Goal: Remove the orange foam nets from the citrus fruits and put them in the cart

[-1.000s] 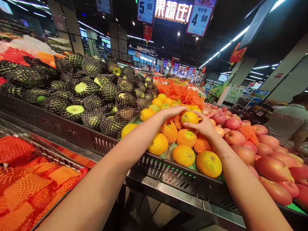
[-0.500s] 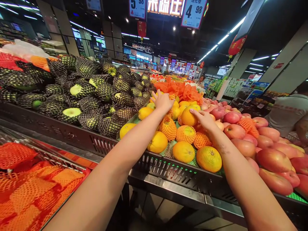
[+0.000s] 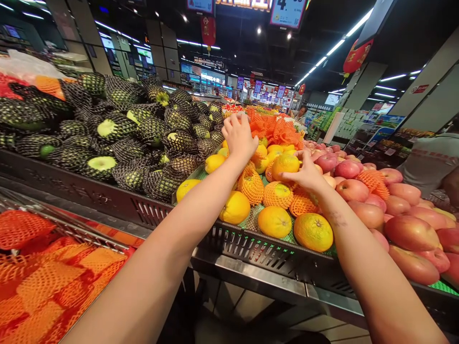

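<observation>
My left hand (image 3: 239,137) is over the far left part of the orange display, its fingers bent but spread; no fruit shows in it, and what lies beneath is hidden. My right hand (image 3: 305,172) is at the right side of a bare orange (image 3: 286,165) on the pile, thumb low against it and fingers apart. Oranges in orange foam nets (image 3: 251,185) lie between my arms. In front of them, bare oranges (image 3: 274,221) rest near the rim of a black crate (image 3: 258,247) lined with green mesh.
Dark-netted green fruit (image 3: 122,124) is heaped on the left, pink-red apples (image 3: 412,234) on the right. Empty orange nets (image 3: 276,128) lie behind the oranges, and more nets (image 3: 50,282) fill a basket at lower left. A person (image 3: 430,165) stands at far right.
My left hand's fingers have curled and lifted slightly. My right hand has spread its thumb and fingers at the orange's side, where earlier its fingers lay on the orange. The view has tilted down slightly.
</observation>
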Motion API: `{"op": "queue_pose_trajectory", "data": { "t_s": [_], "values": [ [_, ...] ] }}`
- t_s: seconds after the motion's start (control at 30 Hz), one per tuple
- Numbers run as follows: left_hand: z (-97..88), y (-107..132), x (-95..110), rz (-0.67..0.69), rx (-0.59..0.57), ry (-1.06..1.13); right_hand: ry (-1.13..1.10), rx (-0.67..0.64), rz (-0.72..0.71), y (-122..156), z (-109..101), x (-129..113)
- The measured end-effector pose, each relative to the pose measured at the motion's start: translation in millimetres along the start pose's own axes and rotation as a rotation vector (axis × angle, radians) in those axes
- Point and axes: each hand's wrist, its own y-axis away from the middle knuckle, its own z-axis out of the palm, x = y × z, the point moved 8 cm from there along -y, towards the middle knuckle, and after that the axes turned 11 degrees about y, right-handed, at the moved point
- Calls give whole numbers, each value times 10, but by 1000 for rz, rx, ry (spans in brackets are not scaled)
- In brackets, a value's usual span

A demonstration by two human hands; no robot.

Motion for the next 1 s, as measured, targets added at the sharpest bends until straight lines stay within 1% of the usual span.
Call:
{"op": "queue_pose_trajectory", "data": {
  "t_s": [0.03, 0.1, 0.17, 0.23, 0.3, 0.33, 0.4, 0.47, 0.53, 0.57, 0.63, 0.7, 0.73, 0.77, 0.8, 0.87, 0.93, 1.0],
  "values": [
    [20, 2, 37, 46, -28, -8, -1, -33, -6, 2, 29, 2],
    [130, 9, 62, 99, -140, -60, -25, -88, -39, 13, 80, -24],
    [293, 26, 12, 90, -291, -161, -48, -125, -74, 26, 114, -66],
    [441, 54, -80, 51, -431, -266, -55, -153, -92, 38, 132, -97],
    [521, 68, -143, 28, -508, -321, -61, -159, -97, 46, 128, -118],
    [527, 63, -152, 30, -510, -324, -67, -155, -91, 47, 122, -120],
    [485, 33, -130, 52, -453, -302, -83, -128, -70, 44, 106, -109],
    [413, 8, -80, 81, -375, -256, -103, -74, -49, 32, 88, -84],
    [372, 8, -34, 101, -341, -206, -110, -10, -21, 16, 65, -44],
    [378, 19, -17, 109, -355, -192, -101, 22, -4, 9, 45, -23],
    [434, 55, -16, 109, -429, -211, -37, 98, 27, 3, -40, 6],
    [494, 84, -60, 79, -502, -271, 85, 169, 36, 14, -179, -9],
    [510, 88, -85, 62, -519, -296, 155, 187, 27, 22, -248, -34],
    [513, 82, -101, 52, -519, -309, 225, 184, 14, 29, -302, -63],
    [506, 69, -104, 52, -504, -307, 290, 154, 0, 33, -332, -87],
    [464, 30, -74, 74, -440, -260, 390, 43, -36, 37, -320, -116],
    [392, -18, -25, 97, -339, -153, 441, -56, -70, 40, -273, -116],
    [308, -60, 32, 130, -220, 16, 445, -87, -95, 32, -252, -101]
  ]
}}
